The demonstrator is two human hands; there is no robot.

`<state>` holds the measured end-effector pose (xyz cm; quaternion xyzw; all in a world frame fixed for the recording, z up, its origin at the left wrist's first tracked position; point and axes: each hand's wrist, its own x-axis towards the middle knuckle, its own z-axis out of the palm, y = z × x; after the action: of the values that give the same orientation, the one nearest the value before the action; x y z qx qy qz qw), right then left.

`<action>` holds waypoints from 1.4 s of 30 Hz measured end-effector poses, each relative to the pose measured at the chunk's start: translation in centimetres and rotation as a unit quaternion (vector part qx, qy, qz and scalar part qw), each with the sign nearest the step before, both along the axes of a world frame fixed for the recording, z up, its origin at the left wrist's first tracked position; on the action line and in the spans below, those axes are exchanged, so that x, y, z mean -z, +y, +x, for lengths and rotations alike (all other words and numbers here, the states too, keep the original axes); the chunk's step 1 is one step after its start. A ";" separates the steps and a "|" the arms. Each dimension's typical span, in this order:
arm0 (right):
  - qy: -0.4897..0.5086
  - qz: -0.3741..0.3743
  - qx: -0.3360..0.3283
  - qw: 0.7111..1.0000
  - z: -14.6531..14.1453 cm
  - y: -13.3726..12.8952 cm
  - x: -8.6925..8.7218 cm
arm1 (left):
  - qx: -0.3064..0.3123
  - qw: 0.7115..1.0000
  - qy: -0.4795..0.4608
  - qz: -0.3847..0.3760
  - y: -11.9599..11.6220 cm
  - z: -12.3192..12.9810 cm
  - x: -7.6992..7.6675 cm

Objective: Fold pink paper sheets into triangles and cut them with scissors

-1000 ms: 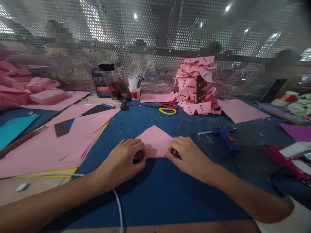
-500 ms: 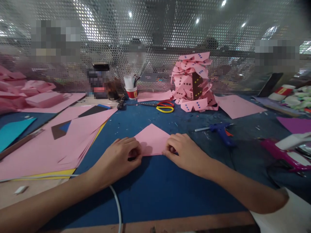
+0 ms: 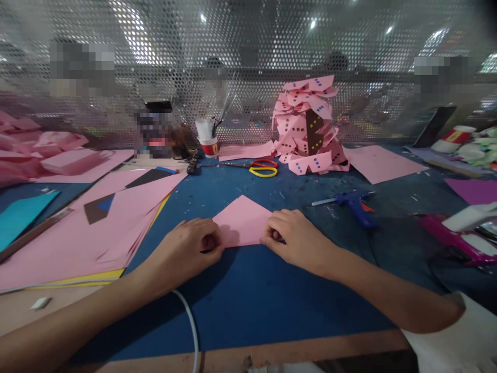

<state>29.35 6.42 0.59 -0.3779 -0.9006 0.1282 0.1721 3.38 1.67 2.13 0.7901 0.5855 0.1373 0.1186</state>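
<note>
A folded sheet of pink paper (image 3: 244,223) lies on the blue work mat, its peak pointing away from me and its straight folded edge toward me. My left hand (image 3: 196,241) is closed on the left corner, thumb and fingers curled together. At the opposite corner, my right hand (image 3: 289,233) pinches the paper the same way. Both corners are hidden under the fingers. Beyond the paper lie scissors (image 3: 264,168) with red and yellow handles, and to the right a blue hot glue gun (image 3: 354,204).
A pile of pink paper shapes with printed dots (image 3: 303,129) stands at the back. Pink sheets (image 3: 58,243) cover the left side. A paper cup (image 3: 210,147) holds brushes. A magenta tool (image 3: 454,238) lies at right. A white cable (image 3: 190,316) crosses the mat's front.
The view has shifted slightly. Both hands remain at the two lower corners of the pink paper, which keeps its folded shape.
</note>
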 end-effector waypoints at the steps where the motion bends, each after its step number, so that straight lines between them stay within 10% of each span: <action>1: 0.000 0.001 0.000 1.000 0.0 0.0 0.0 | -0.006 1.000 -0.001 -0.010 0.0 -0.1 -0.1; 42: -0.004 -0.009 0.002 1.000 0.0 0.0 -0.2 | 0.017 0.983 0.032 -0.181 2.1 -5.3 -1.6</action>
<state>29.34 6.41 0.78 -0.3821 -0.8992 0.1342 0.1655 -1.93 3.74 3.69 0.7695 0.5907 0.0018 0.2427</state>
